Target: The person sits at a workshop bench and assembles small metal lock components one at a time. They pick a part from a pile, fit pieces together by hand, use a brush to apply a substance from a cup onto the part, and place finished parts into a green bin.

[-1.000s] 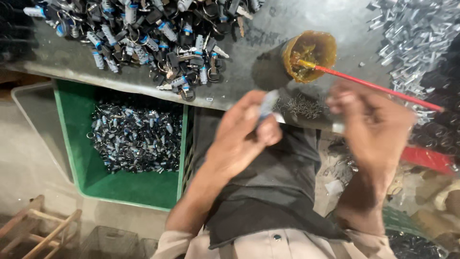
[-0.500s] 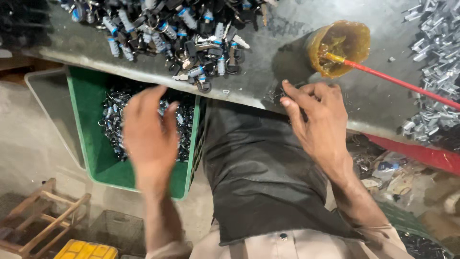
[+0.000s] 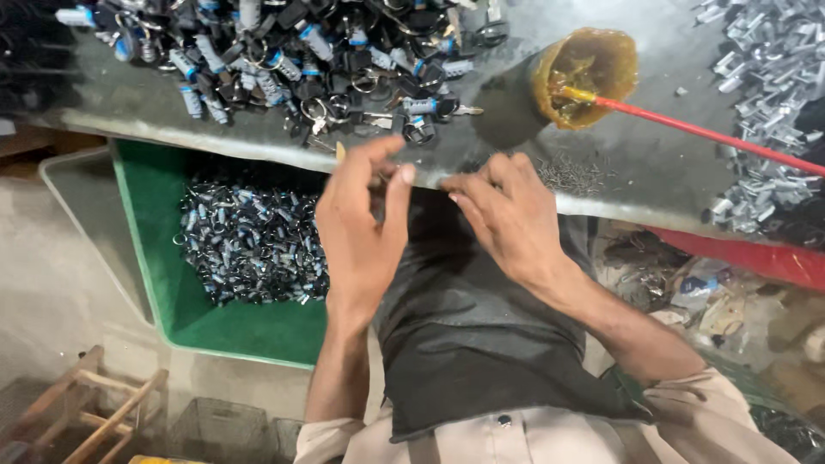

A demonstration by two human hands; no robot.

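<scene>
My left hand [image 3: 361,225] is raised at the front edge of the grey metal table [image 3: 163,110], fingers apart and holding nothing. My right hand [image 3: 509,215] lies beside it with its fingertips on the table edge, next to a small heap of thin metal pins [image 3: 574,175]; I see nothing gripped in it. Just beyond my left hand is a pile of small lock barrels with keys [image 3: 301,60]. Below the table, left of my left arm, a green bin [image 3: 185,322] holds many similar parts [image 3: 249,245].
An amber cup of grease [image 3: 586,73] with a red stick [image 3: 705,133] stands beyond my right hand. A heap of silvery metal pieces [image 3: 765,94] fills the table's right end. Red tray [image 3: 756,258] and clutter lie under the table. A wooden frame [image 3: 94,404] stands at the lower left.
A second ago both hands held a small part together. My left hand then dropped over the green bin and has now come back up to the table edge, empty. My right hand stayed at the edge.
</scene>
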